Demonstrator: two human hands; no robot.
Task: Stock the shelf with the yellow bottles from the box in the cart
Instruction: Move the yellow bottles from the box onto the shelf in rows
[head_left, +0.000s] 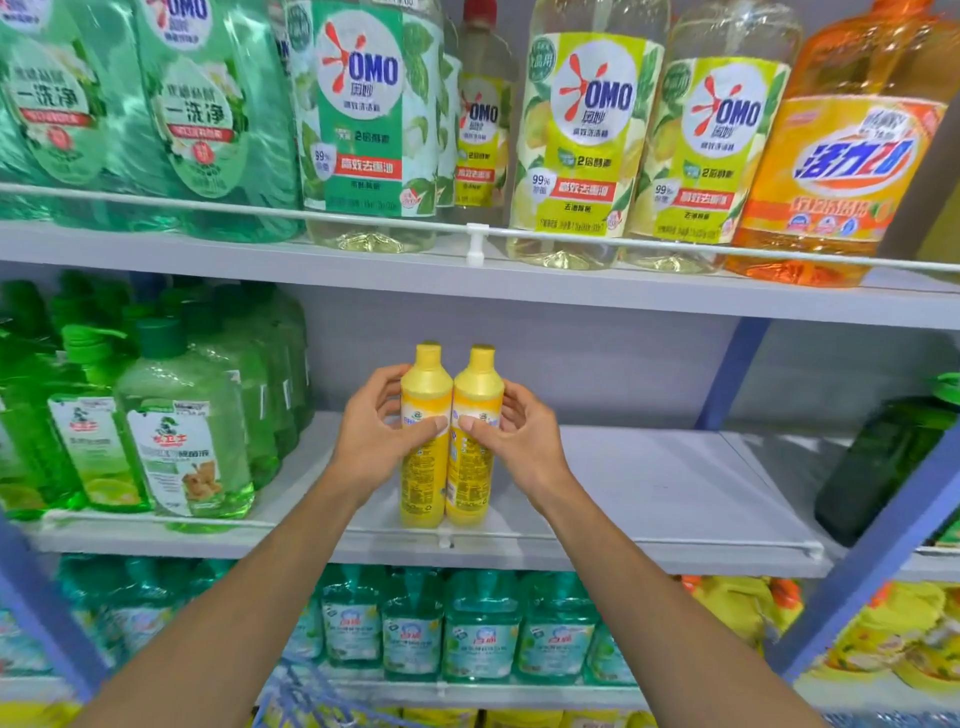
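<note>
1. Two yellow bottles stand touching near the front of the middle shelf, left hand gripping one, right hand the other
2. Uneven release could tip them over the low rail

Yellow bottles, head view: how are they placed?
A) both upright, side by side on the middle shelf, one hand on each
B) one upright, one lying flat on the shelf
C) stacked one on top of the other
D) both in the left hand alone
A: the left yellow bottle and right yellow bottle stand upright and touching on the middle shelf, the left hand gripping one and the right hand the other.
</note>
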